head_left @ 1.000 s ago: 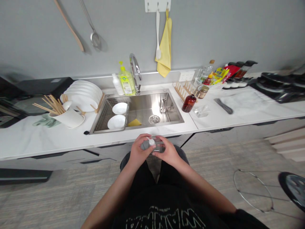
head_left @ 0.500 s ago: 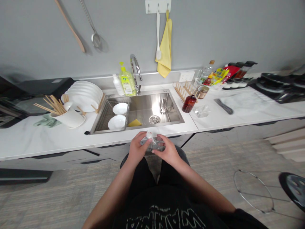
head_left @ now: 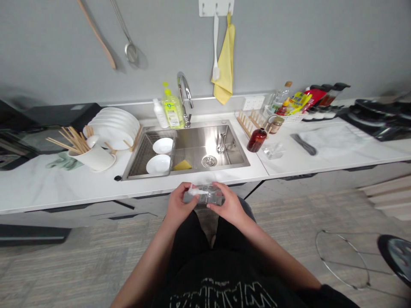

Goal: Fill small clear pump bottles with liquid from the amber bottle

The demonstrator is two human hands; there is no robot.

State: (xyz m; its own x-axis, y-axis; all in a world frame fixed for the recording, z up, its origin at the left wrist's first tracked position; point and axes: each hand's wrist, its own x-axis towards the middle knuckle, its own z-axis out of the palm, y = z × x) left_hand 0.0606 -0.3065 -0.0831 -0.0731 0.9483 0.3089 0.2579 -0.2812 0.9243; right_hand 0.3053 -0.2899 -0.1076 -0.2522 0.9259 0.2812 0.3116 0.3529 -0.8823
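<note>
In front of the counter edge, my left hand (head_left: 180, 204) is closed on a small white pump head (head_left: 194, 191) with a short spout. Its narrow end points right, over a clear plastic box (head_left: 217, 196). My right hand (head_left: 229, 201) grips this box from the right, thumb on the near side and fingers on the far side. Whether my left fingers also touch the box is hard to make out. An amber bottle (head_left: 256, 140) with no pump on it stands on the counter right of the sink, beside another clear plastic piece (head_left: 274, 150).
The steel sink (head_left: 221, 164) holds two white bowls (head_left: 159, 164) in a wire rack and a yellow sponge (head_left: 182, 165). White plates (head_left: 112, 128) and a chopstick holder (head_left: 96, 158) stand left. A jar (head_left: 276, 125), dark brush-like item (head_left: 303, 144) and seasoning basket (head_left: 293, 119) are right.
My left hand has moved slightly left and down, drawing the white pump head leftward, so it now lies more sideways. The clear box shows more between my hands. My view has shifted a little.
</note>
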